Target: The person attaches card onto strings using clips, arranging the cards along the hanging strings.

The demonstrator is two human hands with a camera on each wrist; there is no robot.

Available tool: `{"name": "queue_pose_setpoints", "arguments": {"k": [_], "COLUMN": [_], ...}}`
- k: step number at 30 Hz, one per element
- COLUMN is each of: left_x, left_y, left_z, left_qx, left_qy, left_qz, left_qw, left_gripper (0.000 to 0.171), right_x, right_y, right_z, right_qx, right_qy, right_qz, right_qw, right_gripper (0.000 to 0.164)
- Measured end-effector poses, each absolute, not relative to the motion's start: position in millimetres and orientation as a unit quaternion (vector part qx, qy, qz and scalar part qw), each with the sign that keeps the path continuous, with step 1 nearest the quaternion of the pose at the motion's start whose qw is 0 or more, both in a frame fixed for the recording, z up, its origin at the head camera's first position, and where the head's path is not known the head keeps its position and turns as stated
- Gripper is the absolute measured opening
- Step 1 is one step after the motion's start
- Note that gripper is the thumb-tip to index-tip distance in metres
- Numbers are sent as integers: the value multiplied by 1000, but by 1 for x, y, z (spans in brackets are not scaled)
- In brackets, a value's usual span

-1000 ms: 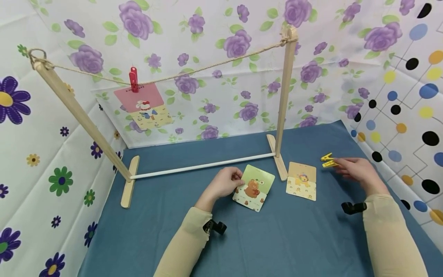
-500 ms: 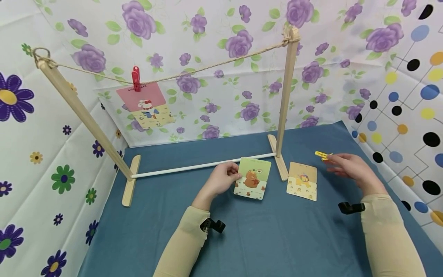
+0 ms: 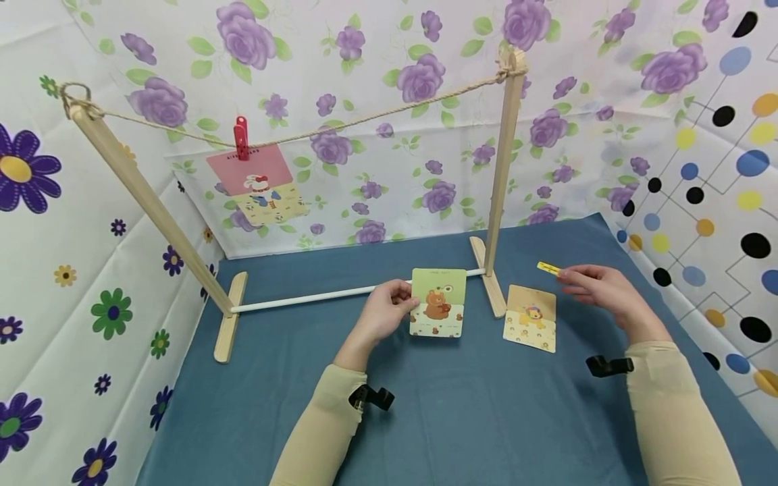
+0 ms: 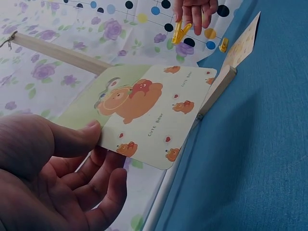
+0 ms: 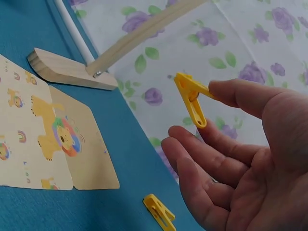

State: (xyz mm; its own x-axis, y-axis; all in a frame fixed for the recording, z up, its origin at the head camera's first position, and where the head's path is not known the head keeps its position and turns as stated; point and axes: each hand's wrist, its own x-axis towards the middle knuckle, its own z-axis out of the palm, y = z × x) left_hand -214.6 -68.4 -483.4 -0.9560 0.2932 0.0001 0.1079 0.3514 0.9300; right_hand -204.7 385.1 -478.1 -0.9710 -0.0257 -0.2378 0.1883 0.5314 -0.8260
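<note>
My left hand (image 3: 384, 309) pinches the left edge of a green card with a brown bear (image 3: 439, 302). In the left wrist view the card (image 4: 139, 106) is up off the blue cloth, with the thumb on its printed face and fingers behind. My right hand (image 3: 598, 290) holds a yellow clothespin (image 5: 191, 96) between thumb and fingers, to the right of the wooden stand. Below that hand a second yellow clothespin (image 5: 159, 212) lies on the cloth; the hand hides it in the head view. A lion card (image 3: 530, 317) lies flat between the two hands.
A rope (image 3: 365, 123) sags between two wooden posts (image 3: 501, 169), joined low down by a white rod (image 3: 304, 300). From the rope hangs a pink and yellow rabbit card (image 3: 261, 179), held by a red clothespin (image 3: 241, 140). Patterned cloth walls stand behind and at both sides.
My left hand has lifted the bear card and turned it straighter, moving slightly away and left. My right hand has moved left with the yellow clothespin, away from the other one.
</note>
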Motion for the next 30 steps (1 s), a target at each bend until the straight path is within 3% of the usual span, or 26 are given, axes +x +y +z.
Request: {"name": "queue_pose_setpoints", "arguments": {"k": [9,21,30], "left_x": [-214,-215,-213], "left_y": [-71,-75,-81], "left_z": [-484,-486,-482], "left_qx": [104,99,94], "left_qy": [811,797,788], "left_qz": [572,594,608], "left_qw": [70,48,24], "left_gripper": [14,8,8], "right_x": [-205,-204,-198], "right_y": [375,353,339], "right_z": [-480,-472,-450], "right_qx": [41,36,16], "right_qy": [871,866,891], "right_qz": [-481,-497,-447], "right_qw": [90,33,-74], "right_gripper": [76,71,53]}}
